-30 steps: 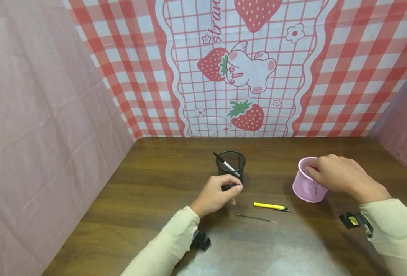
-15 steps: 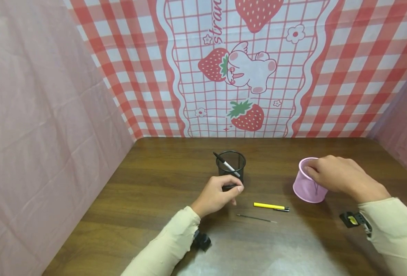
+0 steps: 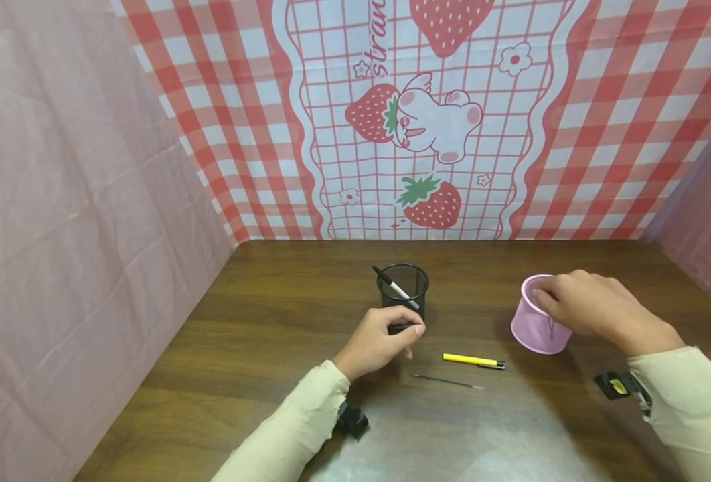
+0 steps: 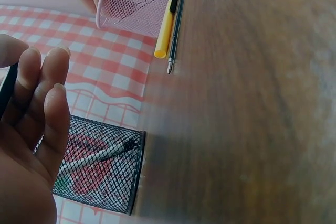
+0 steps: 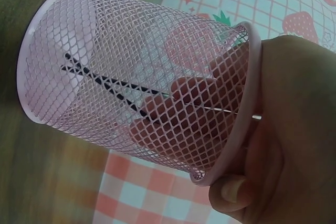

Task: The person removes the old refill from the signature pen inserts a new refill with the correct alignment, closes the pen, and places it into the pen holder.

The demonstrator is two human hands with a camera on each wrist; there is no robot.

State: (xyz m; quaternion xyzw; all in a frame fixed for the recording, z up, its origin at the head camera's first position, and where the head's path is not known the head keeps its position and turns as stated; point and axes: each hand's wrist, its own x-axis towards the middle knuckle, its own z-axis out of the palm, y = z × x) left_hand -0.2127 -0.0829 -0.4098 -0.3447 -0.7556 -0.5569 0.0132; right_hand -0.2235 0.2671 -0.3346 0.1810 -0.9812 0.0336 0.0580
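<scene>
My left hand (image 3: 382, 338) pinches a dark pen-like object (image 3: 399, 327) in front of the black mesh pen cup (image 3: 426, 313); the fingers hide much of it. In that cup leans a white marker with a black cap (image 3: 399, 290). My right hand (image 3: 596, 304) reaches over the rim of the pink mesh pen cup (image 3: 533, 333), its fingers inside. Through the mesh in the right wrist view, two thin dark pen refills (image 5: 100, 78) cross beside the fingers (image 5: 189, 98). Whether the fingers hold a refill, I cannot tell.
Between the cups a yellow pen (image 3: 470, 359) with a black clip lies on the brown wooden table (image 3: 283, 301). Nearer the front lies a loose pen refill (image 3: 448, 381). A strawberry-print checked cloth (image 3: 428, 134) hangs behind, with a pale pink curtain (image 3: 90, 201) on the left.
</scene>
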